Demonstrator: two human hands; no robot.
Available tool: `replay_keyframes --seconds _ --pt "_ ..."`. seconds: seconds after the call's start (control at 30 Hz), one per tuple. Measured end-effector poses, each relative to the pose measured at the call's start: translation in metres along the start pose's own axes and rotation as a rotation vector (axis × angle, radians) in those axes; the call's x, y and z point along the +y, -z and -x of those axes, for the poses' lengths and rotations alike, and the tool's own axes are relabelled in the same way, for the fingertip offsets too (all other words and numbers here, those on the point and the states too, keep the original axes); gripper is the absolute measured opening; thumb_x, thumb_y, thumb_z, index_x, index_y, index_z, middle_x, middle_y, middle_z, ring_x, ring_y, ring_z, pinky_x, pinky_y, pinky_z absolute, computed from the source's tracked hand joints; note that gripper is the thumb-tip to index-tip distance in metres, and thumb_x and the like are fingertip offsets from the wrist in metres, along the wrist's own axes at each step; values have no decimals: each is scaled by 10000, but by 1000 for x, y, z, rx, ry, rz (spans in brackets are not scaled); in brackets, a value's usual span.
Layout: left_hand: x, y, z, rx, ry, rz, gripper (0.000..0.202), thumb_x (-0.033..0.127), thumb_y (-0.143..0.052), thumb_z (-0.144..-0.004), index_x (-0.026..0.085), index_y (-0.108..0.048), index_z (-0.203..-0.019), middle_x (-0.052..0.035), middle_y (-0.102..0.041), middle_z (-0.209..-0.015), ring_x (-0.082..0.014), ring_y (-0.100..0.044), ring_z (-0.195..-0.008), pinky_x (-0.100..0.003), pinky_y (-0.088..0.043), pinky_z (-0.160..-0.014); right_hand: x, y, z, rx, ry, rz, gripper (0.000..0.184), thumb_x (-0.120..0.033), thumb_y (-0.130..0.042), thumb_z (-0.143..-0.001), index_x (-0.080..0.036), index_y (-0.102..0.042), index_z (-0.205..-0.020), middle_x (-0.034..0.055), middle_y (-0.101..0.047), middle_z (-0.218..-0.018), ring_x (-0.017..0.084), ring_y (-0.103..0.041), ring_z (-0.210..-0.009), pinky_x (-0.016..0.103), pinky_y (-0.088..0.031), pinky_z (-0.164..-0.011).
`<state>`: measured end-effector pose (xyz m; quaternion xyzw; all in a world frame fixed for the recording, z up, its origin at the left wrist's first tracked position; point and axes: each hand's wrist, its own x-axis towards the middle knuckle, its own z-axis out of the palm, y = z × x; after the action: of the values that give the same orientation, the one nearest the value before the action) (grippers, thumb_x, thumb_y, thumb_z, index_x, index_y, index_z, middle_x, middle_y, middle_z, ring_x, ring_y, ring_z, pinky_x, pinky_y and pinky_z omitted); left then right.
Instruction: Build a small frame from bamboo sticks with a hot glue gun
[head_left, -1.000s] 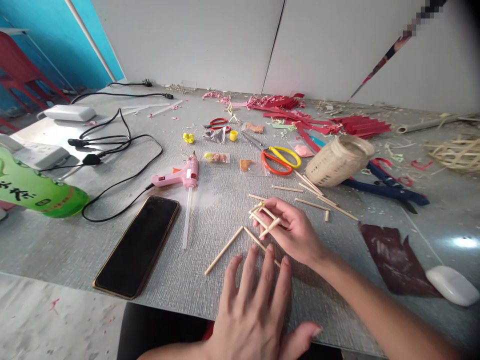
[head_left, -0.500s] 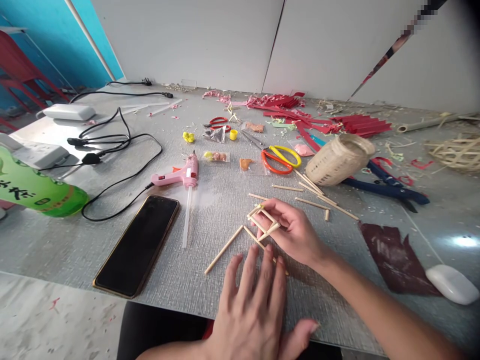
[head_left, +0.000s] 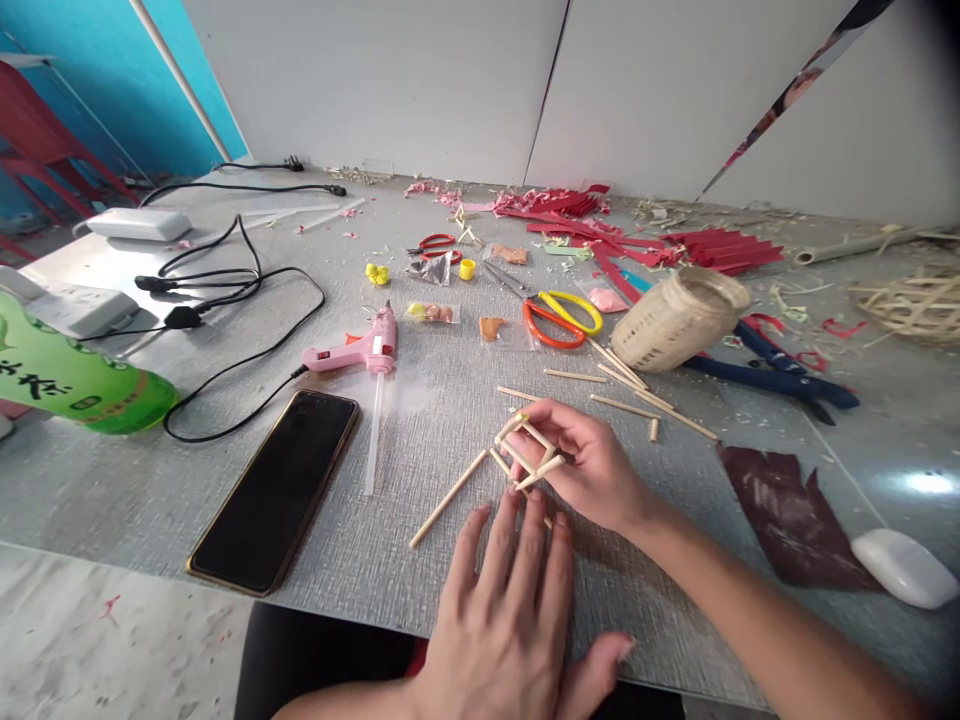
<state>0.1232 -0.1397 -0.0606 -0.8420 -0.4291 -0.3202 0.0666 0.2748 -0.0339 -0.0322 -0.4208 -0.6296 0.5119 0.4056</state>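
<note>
Stick frame (head_left: 529,452): small open box of thin pale sticks joined at the corners; held just above the table, near its front edge, centre of view.
Right hand (head_left: 592,470): closed on the frame, thumb and fingers pinching its right side; which bars it grips cannot be made out.
Left hand (head_left: 510,610): spread flat, palm down, holding nothing; fingertips just below the frame.
Hidden: a loose stick under the frame runs beneath the left fingertips, its near end covered; the frame's rear joints are masked by the right fingers.
Long stick (head_left: 448,500): round, pale, lying slantwise just left of the left hand.
Table (head_left: 420,400): grey, fine cloth-like texture, glossy at the right.
Glue gun (head_left: 360,352): pink plastic, on its side, black cord; a clear rod lies from its nozzle toward the front.
Phone (head_left: 277,490): dark glass slab, screen off.
Basket (head_left: 679,320): pale woven cane, tipped on its side, more sticks fanned beside it.
Scissors (head_left: 559,318): orange and yellow handles.
Bottle (head_left: 67,375): green, cut off by the left edge.
Mouse (head_left: 904,570): white, smooth.
Dark scrap (head_left: 787,510): maroon sheet, ragged edge; material unclear.
</note>
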Motion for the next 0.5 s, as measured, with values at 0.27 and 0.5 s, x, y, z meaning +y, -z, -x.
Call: replay_keyframes --seconds 0.27,0.5 --pt "1 0 0 0 -2 -2 667 637 -539 -960 103 -675 -1336 -144 -665 -1417 -318 -590 -1349 -444 -386 -1165 1 0 0 -8 -6 15 141 -310 -720 -937 -206 -630 -968 -15 -707 -713 133 -689 -638 248 -558 -606" --pt "1 1 0 6 15 4 635 619 -539 -965 108 -688 -1311 -139 -683 -1392 -312 -607 -1326 -442 -417 -1130 -1 0 0 -4 -34 9 165 -299 -757 -905 -202 -637 -965 -1 -726 -760 146 -706 -659 254 -566 -607"
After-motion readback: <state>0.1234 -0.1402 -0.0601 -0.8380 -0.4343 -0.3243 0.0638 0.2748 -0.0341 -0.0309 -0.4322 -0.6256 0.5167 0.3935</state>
